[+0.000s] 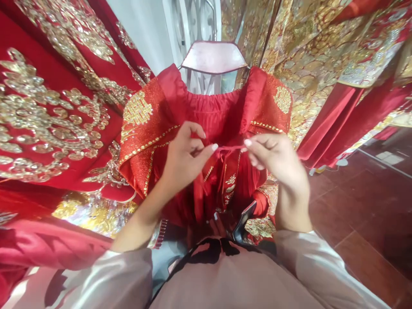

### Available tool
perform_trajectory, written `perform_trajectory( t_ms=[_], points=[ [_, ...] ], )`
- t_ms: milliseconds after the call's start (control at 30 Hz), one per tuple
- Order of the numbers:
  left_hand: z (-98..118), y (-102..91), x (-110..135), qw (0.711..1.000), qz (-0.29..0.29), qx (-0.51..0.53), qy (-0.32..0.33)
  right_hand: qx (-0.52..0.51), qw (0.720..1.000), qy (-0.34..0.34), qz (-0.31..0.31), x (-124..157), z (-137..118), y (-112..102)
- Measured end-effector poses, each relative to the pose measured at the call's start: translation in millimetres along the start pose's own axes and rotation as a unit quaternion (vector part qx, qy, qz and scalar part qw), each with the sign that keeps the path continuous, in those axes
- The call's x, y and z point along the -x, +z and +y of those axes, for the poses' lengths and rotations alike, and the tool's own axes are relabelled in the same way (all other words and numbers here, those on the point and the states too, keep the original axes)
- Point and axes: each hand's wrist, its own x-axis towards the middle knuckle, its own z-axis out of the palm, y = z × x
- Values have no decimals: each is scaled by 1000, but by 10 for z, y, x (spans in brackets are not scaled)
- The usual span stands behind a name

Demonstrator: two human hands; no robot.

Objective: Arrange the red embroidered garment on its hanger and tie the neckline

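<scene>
In front of me a red garment [212, 118] with a gathered neckline hangs upright, its wide orange-red shoulder panels [151, 124] edged in gold beads and bearing gold emblems. My left hand [188, 154] pinches one end of a thin red ribbon tie [230, 148] between thumb and finger. My right hand [273, 154] grips the other end between thumb and fingertips. The ribbon stretches nearly level between both hands, across the garment's chest. Below it, thin strings and an embroidered strip [230, 184] hang down the front.
A pale panel of the hanger [214, 58] shows above the neckline. Red garments with heavy silver-gold beading [58, 124] hang close on the left. Gold patterned fabric [309, 56] and red cloth [337, 124] hang at the right. Dark red floor tiles [363, 206] lie at lower right.
</scene>
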Motion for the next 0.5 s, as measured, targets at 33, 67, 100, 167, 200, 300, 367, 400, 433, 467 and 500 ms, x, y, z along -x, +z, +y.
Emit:
perform_trajectory(
  t_ms=[33, 67, 100, 167, 200, 300, 367, 400, 433, 467, 500],
  points=[
    [26, -126, -102, 1000, 4, 7, 4, -27, 999, -4, -19, -67, -1, -148],
    [35, -261, -194, 1000, 20, 14, 8, -50, 998, -5, -22, -126, 25, -289],
    [29, -397, -272, 999, 46, 18, 10, -64, 998, -3, -8, -174, 71, -419],
    [3, -639, -370, 994, 112, 11, 12, -70, 997, 4, 43, -231, 189, -636],
    [-2, -730, -391, 990, 141, -1, 18, -69, 996, 6, 60, -240, 242, -718],
    [59, -841, -371, 981, 183, -22, 55, -113, 990, -14, 82, -215, 314, -832],
    [138, -817, -339, 984, 167, 27, 63, -193, 978, -39, 73, -193, 290, -789],
    [173, -796, -329, 988, 135, 66, 48, -240, 967, -52, 66, -189, 262, -734],
    [199, -777, -322, 990, 87, 105, 25, -283, 955, -69, 64, -193, 224, -661],
    [216, -764, -320, 990, 34, 135, -1, -315, 943, -89, 69, -204, 177, -573],
    [224, -758, -318, 989, -19, 146, -27, -331, 934, -110, 82, -225, 121, -476]
  ],
)
